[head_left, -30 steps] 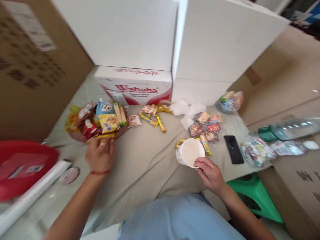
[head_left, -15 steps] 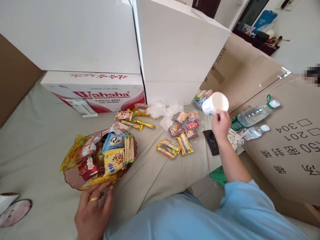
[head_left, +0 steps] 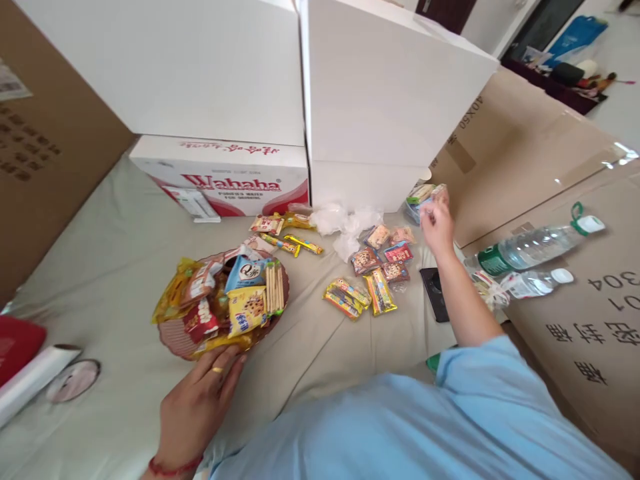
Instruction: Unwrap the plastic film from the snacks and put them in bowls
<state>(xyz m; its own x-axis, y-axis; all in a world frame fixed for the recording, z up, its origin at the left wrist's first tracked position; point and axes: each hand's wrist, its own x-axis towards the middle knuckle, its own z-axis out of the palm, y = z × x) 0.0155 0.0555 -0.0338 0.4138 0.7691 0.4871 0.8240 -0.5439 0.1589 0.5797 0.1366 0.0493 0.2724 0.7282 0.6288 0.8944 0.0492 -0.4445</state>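
Observation:
At the lower left, my left hand (head_left: 203,397) has its fingers curled at the near rim of a brownish scalloped plate (head_left: 173,340). Heaped on that plate are a blue packet (head_left: 245,272), a yellow cookie packet (head_left: 247,310), a red packet (head_left: 201,320) and wrapped sticks (head_left: 275,287). My right hand (head_left: 437,223) reaches out to the far right, its fingers drawn together at a small container of snacks (head_left: 413,212). What they pinch, if anything, is hidden. Behind the white box corner shows the pale rim of a paper cup (head_left: 425,175).
White boxes (head_left: 365,93) and a Wahaha carton (head_left: 225,180) stand at the back. Small snack packets (head_left: 365,260) and crumpled clear plastic (head_left: 347,227) lie mid-cloth. To the right are a phone (head_left: 434,293), two water bottles (head_left: 535,247) and cardboard (head_left: 520,147). A white roll (head_left: 37,380) lies left.
My right hand has let go of the paper cup, now mostly hidden behind the white box, and moved to the snack container. The view has swung left; my left hand stays at the plate.

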